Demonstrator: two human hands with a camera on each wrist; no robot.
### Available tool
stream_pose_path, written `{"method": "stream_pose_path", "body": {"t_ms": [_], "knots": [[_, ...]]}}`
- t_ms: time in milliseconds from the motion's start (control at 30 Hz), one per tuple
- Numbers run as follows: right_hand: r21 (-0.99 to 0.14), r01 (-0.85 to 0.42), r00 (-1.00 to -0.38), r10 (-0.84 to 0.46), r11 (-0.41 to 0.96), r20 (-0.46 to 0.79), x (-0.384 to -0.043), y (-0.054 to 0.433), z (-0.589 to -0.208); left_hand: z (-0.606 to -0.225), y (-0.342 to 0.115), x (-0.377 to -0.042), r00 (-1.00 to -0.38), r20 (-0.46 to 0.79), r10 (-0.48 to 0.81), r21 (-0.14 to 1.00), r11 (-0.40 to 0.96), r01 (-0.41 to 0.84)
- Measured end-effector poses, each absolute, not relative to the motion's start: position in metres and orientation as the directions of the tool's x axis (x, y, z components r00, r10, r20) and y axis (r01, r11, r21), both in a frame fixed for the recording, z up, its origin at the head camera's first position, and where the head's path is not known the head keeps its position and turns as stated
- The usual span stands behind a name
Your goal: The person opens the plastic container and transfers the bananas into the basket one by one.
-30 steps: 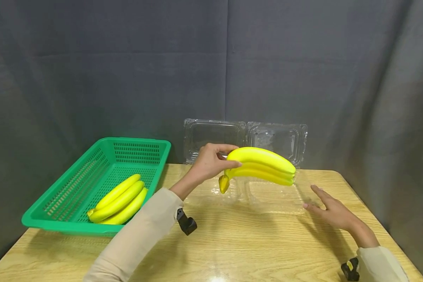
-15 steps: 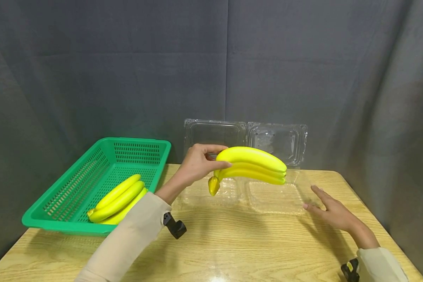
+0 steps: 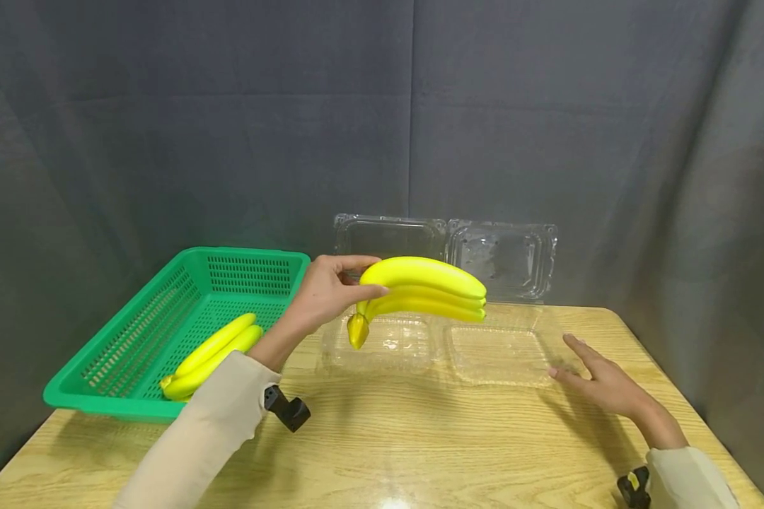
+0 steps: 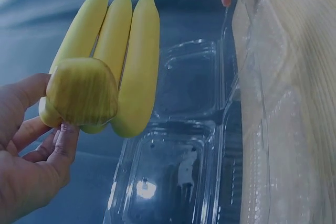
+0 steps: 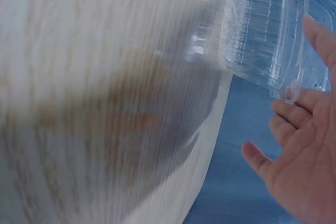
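In the head view my left hand [image 3: 321,295] grips a bunch of three yellow bananas [image 3: 423,283] by its stem end, thumb in front. The bunch hangs in the air, tips to the right, over two clear plastic clamshell containers [image 3: 499,261] with raised lids. From the left wrist camera, the stem end of the bananas [image 4: 81,93] faces me, between thumb and fingers. My right hand [image 3: 605,385], fingers extended, stays beside the right-hand container and holds nothing. The right wrist view has that container [image 5: 252,30] near the fingertips; whether they touch is unclear.
A green perforated basket [image 3: 305,263] stands at the left of the wooden table [image 3: 420,438]. Inside lies another bunch of bananas [image 3: 213,346], partly hidden by my left sleeve. A dark grey curtain [image 3: 229,141] hangs behind and along the sides.
My left hand has carried the bananas leftward, from above the right container to mostly above the left one. The right hand has hardly moved.
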State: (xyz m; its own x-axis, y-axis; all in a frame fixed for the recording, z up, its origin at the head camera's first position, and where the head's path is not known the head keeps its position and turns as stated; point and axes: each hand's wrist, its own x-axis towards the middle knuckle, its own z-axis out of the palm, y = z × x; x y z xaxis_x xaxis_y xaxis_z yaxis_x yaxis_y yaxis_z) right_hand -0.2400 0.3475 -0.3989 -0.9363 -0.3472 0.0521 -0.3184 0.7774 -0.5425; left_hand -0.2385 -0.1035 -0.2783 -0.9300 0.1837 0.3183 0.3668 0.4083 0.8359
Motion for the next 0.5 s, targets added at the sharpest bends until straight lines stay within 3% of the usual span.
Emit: {"method": "stream_pose_path", "body": {"t_ms": [500], "knots": [[-0.578, -0.296, -0.94, -0.341, 0.76, 0.033, -0.238, 0.35, -0.398, -0.274, -0.138, -0.229, -0.952, 0.29, 0.099, 0.863, 0.403, 0.305]]}}
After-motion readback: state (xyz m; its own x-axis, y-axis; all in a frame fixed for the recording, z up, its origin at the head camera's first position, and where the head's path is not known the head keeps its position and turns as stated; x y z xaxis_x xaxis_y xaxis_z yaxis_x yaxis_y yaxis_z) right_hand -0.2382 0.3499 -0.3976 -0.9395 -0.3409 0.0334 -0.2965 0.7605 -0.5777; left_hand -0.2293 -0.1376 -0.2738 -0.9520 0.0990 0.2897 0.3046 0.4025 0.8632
